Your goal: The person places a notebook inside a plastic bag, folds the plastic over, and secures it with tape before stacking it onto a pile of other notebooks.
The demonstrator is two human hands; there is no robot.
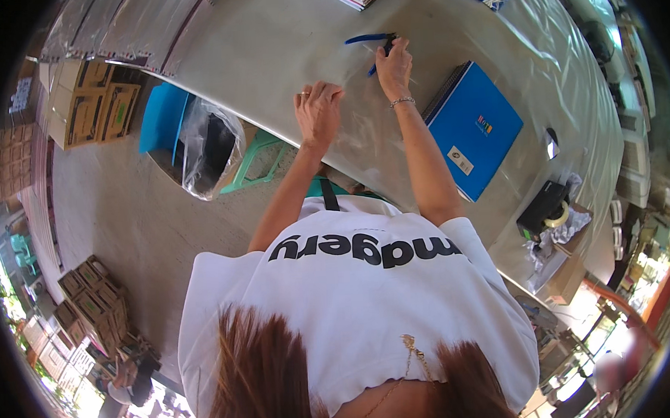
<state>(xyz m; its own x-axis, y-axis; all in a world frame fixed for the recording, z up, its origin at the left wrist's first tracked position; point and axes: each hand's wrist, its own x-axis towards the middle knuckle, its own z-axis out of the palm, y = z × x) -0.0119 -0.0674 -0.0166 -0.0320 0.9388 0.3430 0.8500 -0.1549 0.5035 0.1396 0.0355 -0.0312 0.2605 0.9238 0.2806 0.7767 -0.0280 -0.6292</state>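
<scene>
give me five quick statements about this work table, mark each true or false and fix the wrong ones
1. The right hand holds a blue-handled tool. True.
2. The blue notebook lies to the left of both hands. False: the blue notebook lies to their right.
3. A bracelet is on the right wrist. True.
4. The left hand is gripping the same tool. False: the left hand is apart from it.
5. Brown cartons are stacked to the left of the table. True.
</scene>
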